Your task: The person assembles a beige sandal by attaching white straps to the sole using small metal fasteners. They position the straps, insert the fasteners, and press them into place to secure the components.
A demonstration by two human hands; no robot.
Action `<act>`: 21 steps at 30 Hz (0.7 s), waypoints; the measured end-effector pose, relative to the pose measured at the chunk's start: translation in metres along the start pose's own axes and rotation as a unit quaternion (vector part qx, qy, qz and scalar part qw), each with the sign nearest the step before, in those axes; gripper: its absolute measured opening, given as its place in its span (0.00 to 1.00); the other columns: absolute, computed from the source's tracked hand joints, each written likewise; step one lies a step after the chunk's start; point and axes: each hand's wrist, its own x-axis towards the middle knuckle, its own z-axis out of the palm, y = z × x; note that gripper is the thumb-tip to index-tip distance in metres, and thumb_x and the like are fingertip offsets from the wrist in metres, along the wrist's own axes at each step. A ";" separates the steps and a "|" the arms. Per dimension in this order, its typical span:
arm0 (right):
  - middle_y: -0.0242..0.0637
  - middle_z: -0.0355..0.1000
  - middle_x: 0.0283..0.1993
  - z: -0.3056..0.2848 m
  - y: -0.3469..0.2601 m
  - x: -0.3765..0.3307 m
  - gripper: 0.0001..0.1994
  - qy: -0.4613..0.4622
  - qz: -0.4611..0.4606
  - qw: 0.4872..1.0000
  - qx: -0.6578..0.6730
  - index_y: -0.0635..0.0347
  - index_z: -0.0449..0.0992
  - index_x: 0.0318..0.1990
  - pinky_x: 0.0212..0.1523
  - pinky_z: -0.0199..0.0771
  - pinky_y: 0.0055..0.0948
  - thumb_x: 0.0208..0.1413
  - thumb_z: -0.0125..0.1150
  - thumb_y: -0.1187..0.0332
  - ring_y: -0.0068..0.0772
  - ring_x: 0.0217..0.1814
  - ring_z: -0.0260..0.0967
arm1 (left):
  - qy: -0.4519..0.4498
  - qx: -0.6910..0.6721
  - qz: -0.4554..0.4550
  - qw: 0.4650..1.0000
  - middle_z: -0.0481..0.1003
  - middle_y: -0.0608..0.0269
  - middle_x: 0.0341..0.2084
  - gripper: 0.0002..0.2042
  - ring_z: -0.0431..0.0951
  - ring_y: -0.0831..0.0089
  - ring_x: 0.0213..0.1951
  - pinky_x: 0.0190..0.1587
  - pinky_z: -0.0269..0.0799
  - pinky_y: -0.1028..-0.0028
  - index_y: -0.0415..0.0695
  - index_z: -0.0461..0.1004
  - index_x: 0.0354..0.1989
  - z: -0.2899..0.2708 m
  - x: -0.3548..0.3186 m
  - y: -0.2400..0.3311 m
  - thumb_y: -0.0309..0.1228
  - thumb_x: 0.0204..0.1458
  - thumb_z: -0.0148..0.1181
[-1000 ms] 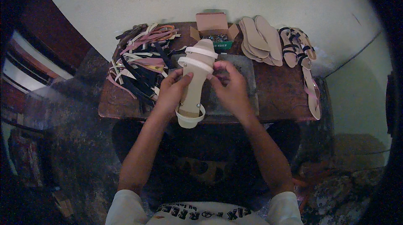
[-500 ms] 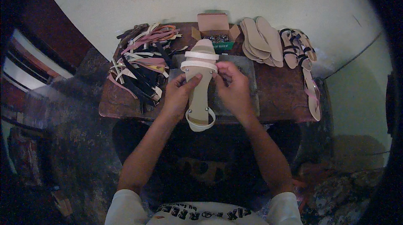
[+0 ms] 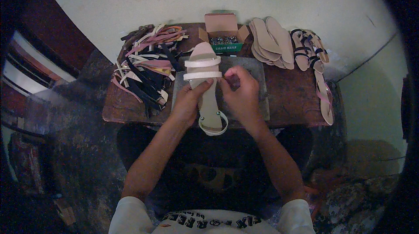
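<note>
A pale pink sandal [image 3: 205, 86] with two white front straps and a white heel loop lies sole-up along a grey slab [image 3: 257, 81] on the small brown table [image 3: 288, 98]. My left hand [image 3: 190, 103] grips the sandal's left edge, thumb pressed across its middle. My right hand [image 3: 239, 92] sits against the sandal's right side, fingers curled, thumb and forefinger pinched near the rear white strap. Whether something small is between those fingertips is too fine to tell.
A heap of loose straps [image 3: 146, 65] in pink, white, cream and dark colours covers the table's left part. An open cardboard box of small metal nails [image 3: 223, 37] stands at the back. Stacked bare soles [image 3: 270, 41] and finished strapped sandals [image 3: 307, 50] lie at the right.
The sandal has been lowered from a tilted, raised hold to lie flat on the slab. Both hands came down with it and shifted toward its middle.
</note>
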 end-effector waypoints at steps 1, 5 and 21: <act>0.43 0.74 0.32 -0.001 0.001 -0.001 0.07 -0.002 -0.012 0.999 -0.031 0.62 0.74 0.37 0.35 0.76 0.35 0.51 0.63 0.78 0.41 0.34 0.78 | 0.009 0.008 0.003 1.000 0.78 0.60 0.41 0.17 0.79 0.69 0.42 0.46 0.75 0.67 0.39 0.75 0.47 0.000 0.000 0.001 0.34 0.53 0.67; 0.42 0.72 0.30 0.005 -0.002 -0.007 0.07 -0.011 -0.056 0.998 -0.039 0.61 0.74 0.36 0.32 0.75 0.36 0.50 0.64 0.76 0.42 0.30 0.75 | 0.018 0.016 -0.005 1.000 0.79 0.59 0.39 0.17 0.80 0.69 0.39 0.42 0.75 0.70 0.38 0.75 0.47 -0.001 -0.002 0.005 0.33 0.52 0.67; 0.45 0.76 0.36 -0.004 0.007 0.005 0.08 -0.096 0.069 0.989 0.090 0.66 0.78 0.39 0.39 0.74 0.35 0.56 0.61 0.70 0.40 0.36 0.76 | 0.073 0.133 0.074 0.986 0.81 0.59 0.34 0.14 0.80 0.73 0.33 0.37 0.75 0.72 0.36 0.79 0.42 -0.001 -0.005 0.012 0.30 0.50 0.68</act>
